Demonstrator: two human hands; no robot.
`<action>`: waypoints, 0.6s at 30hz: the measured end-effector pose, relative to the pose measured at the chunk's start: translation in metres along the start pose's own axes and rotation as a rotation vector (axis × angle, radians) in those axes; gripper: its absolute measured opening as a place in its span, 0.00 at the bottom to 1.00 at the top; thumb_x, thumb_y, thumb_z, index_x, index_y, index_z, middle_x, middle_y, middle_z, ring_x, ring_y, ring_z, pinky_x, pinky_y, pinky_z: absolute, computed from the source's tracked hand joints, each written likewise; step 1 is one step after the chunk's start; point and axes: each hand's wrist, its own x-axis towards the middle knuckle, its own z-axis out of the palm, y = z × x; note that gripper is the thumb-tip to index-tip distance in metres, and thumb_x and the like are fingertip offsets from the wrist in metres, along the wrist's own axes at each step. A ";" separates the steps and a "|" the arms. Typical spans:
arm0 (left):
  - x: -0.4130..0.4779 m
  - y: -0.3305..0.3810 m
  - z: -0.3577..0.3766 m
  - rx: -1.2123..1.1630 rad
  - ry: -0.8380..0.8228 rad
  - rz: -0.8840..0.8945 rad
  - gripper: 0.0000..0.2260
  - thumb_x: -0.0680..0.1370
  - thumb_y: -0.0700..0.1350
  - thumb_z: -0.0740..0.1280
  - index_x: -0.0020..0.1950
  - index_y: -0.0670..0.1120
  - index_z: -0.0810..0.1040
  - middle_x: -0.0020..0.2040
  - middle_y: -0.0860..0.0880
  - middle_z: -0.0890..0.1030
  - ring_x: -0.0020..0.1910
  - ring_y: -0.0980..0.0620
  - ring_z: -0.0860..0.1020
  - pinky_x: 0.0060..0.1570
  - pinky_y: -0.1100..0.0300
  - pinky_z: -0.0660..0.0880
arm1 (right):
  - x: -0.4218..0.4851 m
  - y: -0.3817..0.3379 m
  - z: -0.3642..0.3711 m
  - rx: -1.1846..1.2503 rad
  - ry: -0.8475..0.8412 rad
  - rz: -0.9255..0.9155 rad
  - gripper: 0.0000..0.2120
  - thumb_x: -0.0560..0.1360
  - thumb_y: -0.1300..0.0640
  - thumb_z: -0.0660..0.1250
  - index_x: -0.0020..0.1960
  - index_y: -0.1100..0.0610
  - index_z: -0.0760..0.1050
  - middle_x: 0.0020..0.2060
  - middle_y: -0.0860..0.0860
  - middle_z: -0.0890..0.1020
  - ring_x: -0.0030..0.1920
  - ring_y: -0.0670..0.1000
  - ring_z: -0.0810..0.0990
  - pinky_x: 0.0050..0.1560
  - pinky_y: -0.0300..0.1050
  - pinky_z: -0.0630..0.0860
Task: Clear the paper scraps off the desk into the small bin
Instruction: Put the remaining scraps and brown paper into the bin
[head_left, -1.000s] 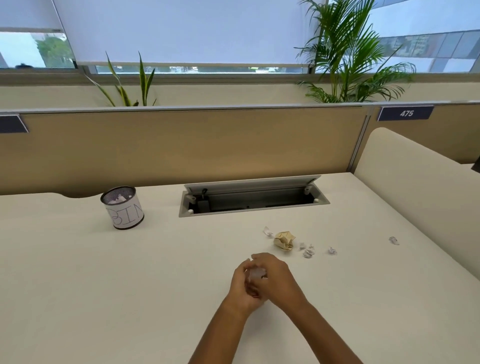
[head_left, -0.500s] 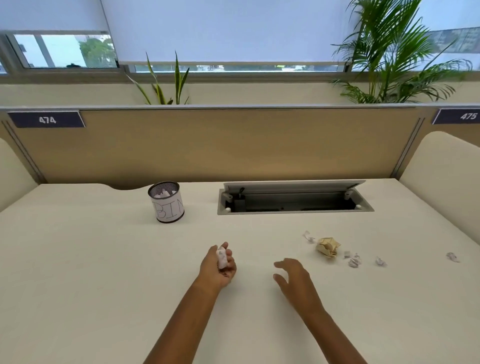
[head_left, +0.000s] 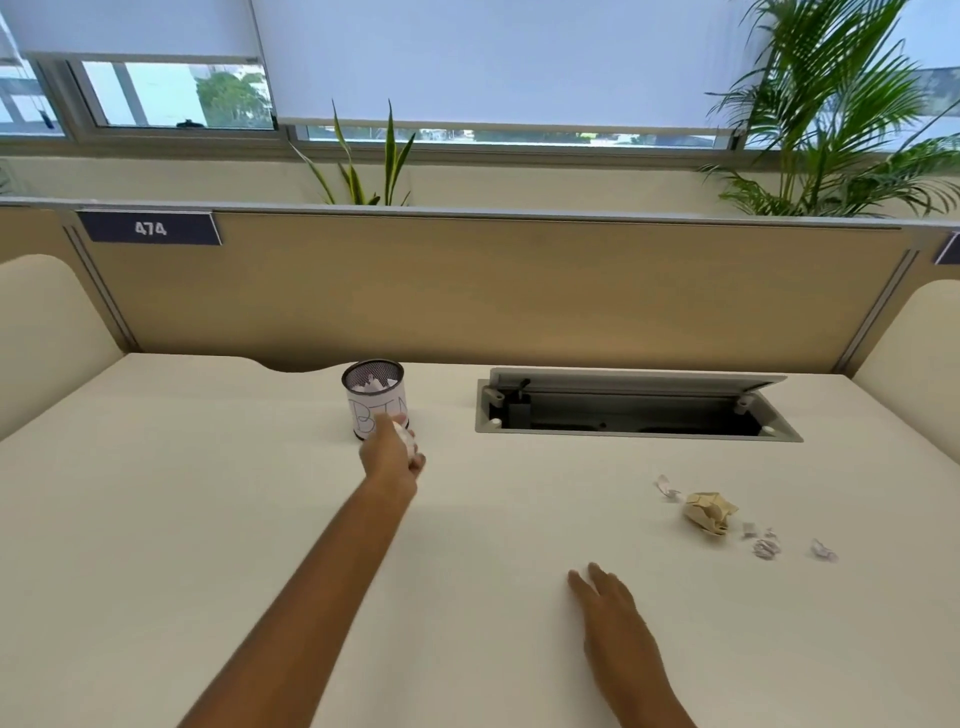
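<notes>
My left hand (head_left: 392, 460) is stretched out across the cream desk (head_left: 182, 519), fingers curled around a white paper wad (head_left: 408, 441), and from here it overlaps the near lower side of the small bin (head_left: 375, 399); I cannot tell whether it touches the bin. The bin is a round mesh pot with a white paper label hand-lettered "BIN", standing upright near the back of the desk, and white scraps already lie inside it, up near the rim. My right hand (head_left: 618, 623) lies low and close to me, palm down, fingers loosely spread and holding nothing. The remaining scraps sit well to the right of both hands: a crumpled tan paper ball (head_left: 709, 512), a small white scrap (head_left: 666, 487) just beyond it to the left, and a few tiny white bits (head_left: 766, 545) trailing to its right, the last one (head_left: 823, 549) slightly apart. Behind them, the grey cable hatch (head_left: 634, 405) is set into the desktop with its lid propped open, to the right of the bin.
</notes>
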 end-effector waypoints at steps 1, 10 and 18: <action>0.006 0.013 0.003 0.009 0.020 0.048 0.17 0.82 0.50 0.53 0.36 0.47 0.69 0.35 0.48 0.68 0.25 0.56 0.65 0.15 0.77 0.59 | -0.003 -0.001 -0.001 -0.011 0.028 0.025 0.26 0.80 0.66 0.46 0.75 0.50 0.48 0.76 0.50 0.50 0.76 0.53 0.50 0.72 0.44 0.58; 0.054 0.083 0.028 -0.052 -0.002 0.000 0.20 0.83 0.50 0.50 0.73 0.42 0.62 0.71 0.44 0.66 0.56 0.44 0.71 0.57 0.61 0.73 | -0.002 -0.006 -0.001 -0.100 0.115 0.117 0.19 0.79 0.67 0.49 0.64 0.50 0.64 0.60 0.51 0.66 0.63 0.50 0.67 0.56 0.38 0.70; 0.064 0.091 0.035 -0.079 -0.065 -0.099 0.13 0.81 0.48 0.50 0.57 0.46 0.71 0.60 0.45 0.71 0.55 0.47 0.69 0.60 0.56 0.69 | 0.012 0.004 -0.001 0.084 0.106 0.095 0.15 0.76 0.68 0.57 0.57 0.58 0.77 0.45 0.55 0.73 0.56 0.56 0.76 0.50 0.39 0.70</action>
